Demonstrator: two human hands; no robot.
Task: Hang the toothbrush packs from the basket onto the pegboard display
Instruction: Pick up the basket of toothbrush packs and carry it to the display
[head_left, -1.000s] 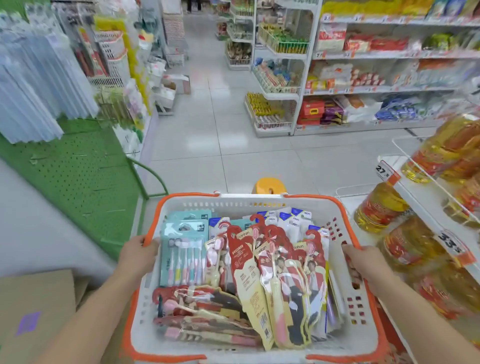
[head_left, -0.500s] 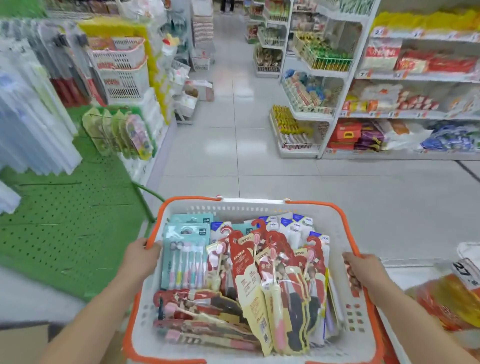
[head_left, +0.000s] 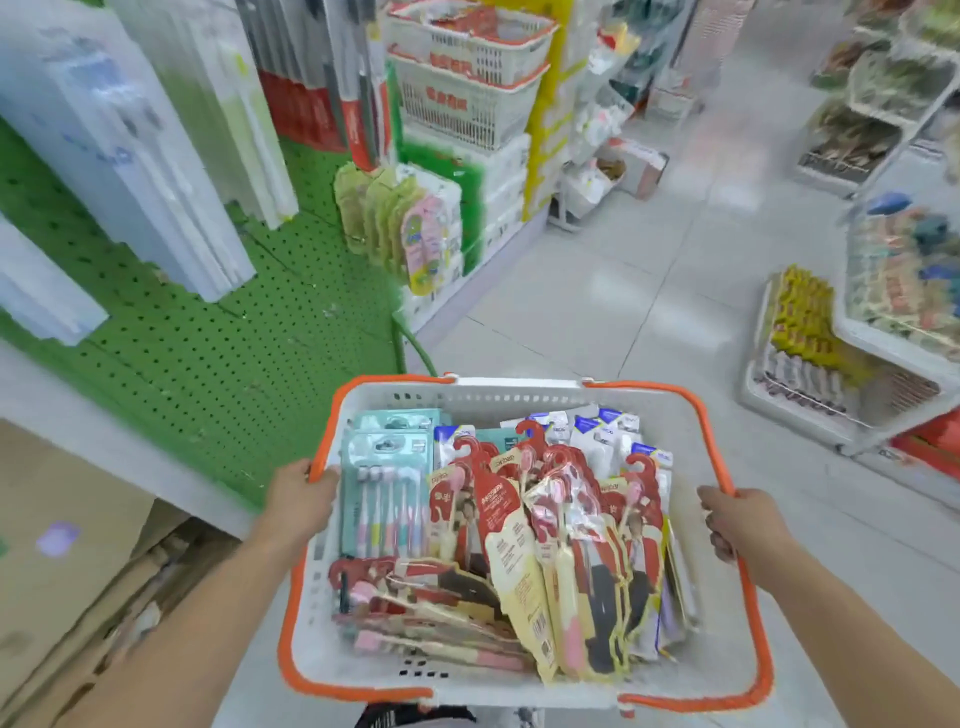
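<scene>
At the far left stands the green pegboard (head_left: 171, 374), with white and clear packs (head_left: 156, 156) hanging on its upper part, well apart from the fingers. The left hand (head_left: 301, 499) grips the left orange rim of the basket (head_left: 519, 680); its fingers curl over the rim. Just to the right of these fingers, inside the basket, lies a teal multi-brush pack (head_left: 387, 493), and beyond it the red and cream toothbrush packs (head_left: 545, 545) fill the middle, some standing, some lying flat at the near side. The right hand (head_left: 737, 519) grips the right orange rim, with its fingers wrapped around the rim. Behind these fingers, on the far right, are white store shelves (head_left: 883, 322) on the tiled floor (head_left: 597, 291).
</scene>
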